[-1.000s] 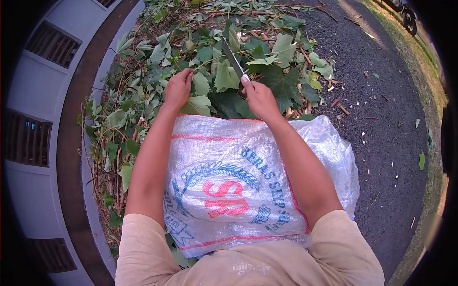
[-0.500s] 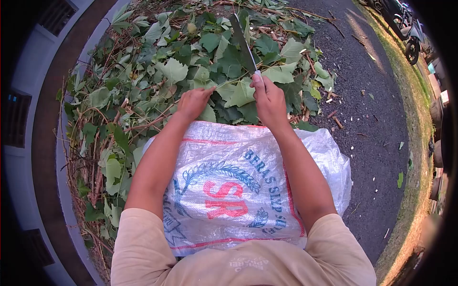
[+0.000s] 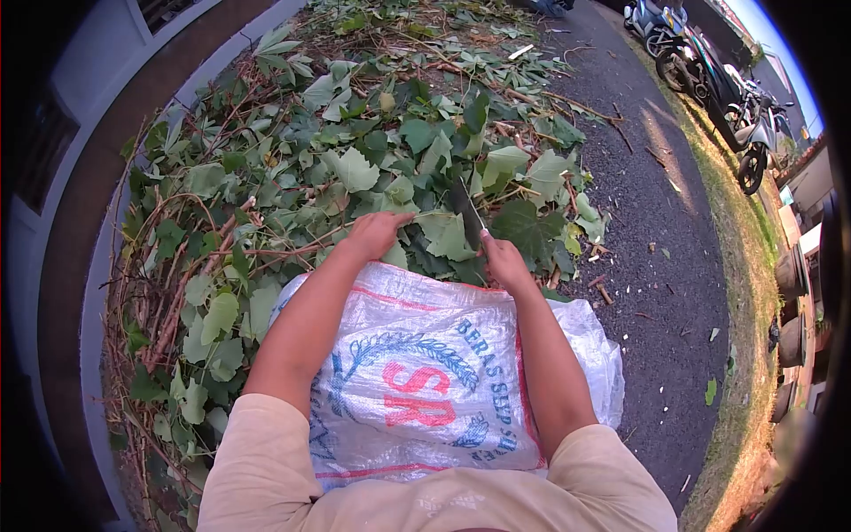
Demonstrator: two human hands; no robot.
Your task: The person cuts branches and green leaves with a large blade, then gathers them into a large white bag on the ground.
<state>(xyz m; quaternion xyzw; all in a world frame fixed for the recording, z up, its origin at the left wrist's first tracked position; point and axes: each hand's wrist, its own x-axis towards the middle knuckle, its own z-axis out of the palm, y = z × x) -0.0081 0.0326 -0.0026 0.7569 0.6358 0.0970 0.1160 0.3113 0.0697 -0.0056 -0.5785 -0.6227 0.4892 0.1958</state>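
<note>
A thin stem [image 3: 434,213] is pinched by the left hand [image 3: 377,235] at the edge of the leaf pile [image 3: 292,177]. A knife [image 3: 467,213] is clenched in the right hand [image 3: 505,262], its blade lying across the stem just beside the left fingers. For a clean cut, the stem should be kept taut and the blade angled away from the fingers. A woven sack [image 3: 425,372] is spread over the lap; parked motorbikes [image 3: 709,80] stand well apart.
</note>
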